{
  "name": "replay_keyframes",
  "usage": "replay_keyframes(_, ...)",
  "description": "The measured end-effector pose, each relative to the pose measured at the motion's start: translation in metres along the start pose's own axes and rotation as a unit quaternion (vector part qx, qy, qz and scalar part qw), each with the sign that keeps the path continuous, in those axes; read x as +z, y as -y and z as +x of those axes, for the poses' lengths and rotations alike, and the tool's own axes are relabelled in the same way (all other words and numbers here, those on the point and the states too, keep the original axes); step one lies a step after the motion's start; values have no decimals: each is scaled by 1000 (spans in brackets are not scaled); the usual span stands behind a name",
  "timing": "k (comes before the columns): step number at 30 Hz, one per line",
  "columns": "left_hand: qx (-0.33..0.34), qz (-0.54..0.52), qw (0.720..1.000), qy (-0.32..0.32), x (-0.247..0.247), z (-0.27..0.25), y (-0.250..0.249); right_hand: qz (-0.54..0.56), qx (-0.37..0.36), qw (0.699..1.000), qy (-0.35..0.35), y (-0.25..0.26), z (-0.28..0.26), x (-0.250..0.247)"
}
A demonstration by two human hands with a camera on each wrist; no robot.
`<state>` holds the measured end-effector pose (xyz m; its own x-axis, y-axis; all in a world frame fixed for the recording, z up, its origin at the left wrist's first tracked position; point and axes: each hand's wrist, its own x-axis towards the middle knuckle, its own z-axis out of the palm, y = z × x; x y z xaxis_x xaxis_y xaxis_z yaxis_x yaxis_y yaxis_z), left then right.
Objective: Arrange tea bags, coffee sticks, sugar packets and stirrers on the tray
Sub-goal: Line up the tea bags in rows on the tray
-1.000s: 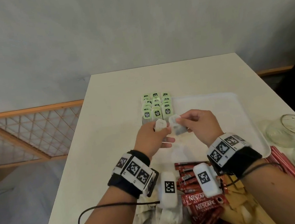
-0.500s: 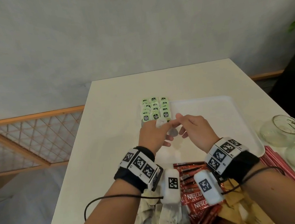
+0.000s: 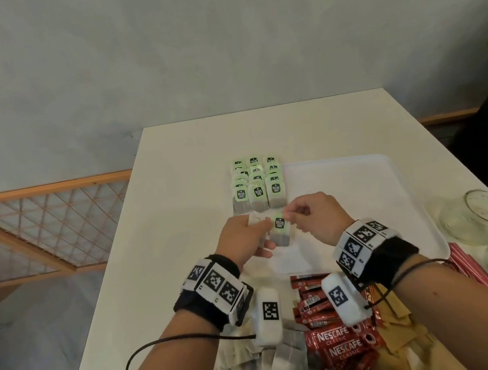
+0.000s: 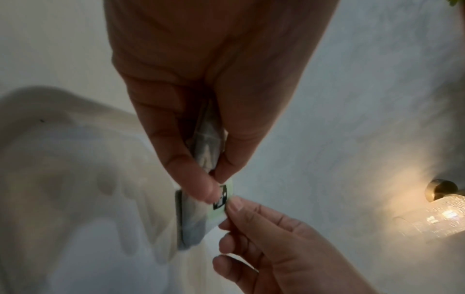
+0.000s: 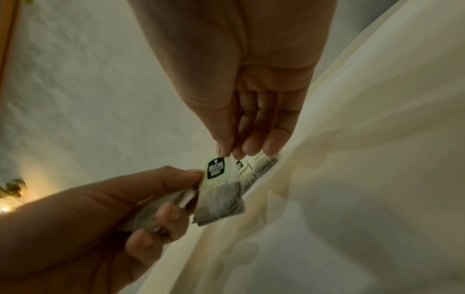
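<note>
- Heap nearest the wrists: red foil coffee sticks [image 3: 339, 338], limp grey tea bags, tan paper sugar packets [image 3: 406, 336]; none on the tray.
- Hands together above the white tray's [image 3: 357, 178] near-left corner; a second ago the tag was hidden, now its green face shows; left hand [image 3: 243, 239] grips spare bags, right hand [image 3: 316, 216] pinches the tag of the tea bag [image 3: 280, 231]; placing looks next.
- Beyond the fingers: tea-bag rows [image 3: 256, 183], glossy green tags, soft paper pouches.

Green-tagged tea bags [image 3: 256, 183] are laid in rows on the white tray's [image 3: 357, 178] upper-left corner; one bag [image 3: 280, 231] is held above it.
</note>
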<state>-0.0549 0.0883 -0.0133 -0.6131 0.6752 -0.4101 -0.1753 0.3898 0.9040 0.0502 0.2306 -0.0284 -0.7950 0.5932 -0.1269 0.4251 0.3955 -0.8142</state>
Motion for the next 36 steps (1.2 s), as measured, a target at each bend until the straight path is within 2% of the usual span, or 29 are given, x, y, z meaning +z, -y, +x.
replay_keyframes(6,-19,-95,993,-71,-24,17,-1,-67,13,998,-4,-4,26,9)
replay_keyframes(11,-20,-153,982,-111,-46,30,-3,-85,-20,996,-13,10,42,28)
replay_keyframes(21,-22,-167,975,-144,-59,37,9,-96,-55,994,-17,35,77,46)
replay_keyframes(29,1,-161,981,-112,-56,28,13,-90,-42,994,-32,39,87,44)
replay_keyframes(34,9,-150,987,-62,-48,16,6,-18,-22,997,-66,39,73,33)
replay_keyframes(36,8,-152,988,-39,-43,11,3,50,-25,998,-42,41,60,28)
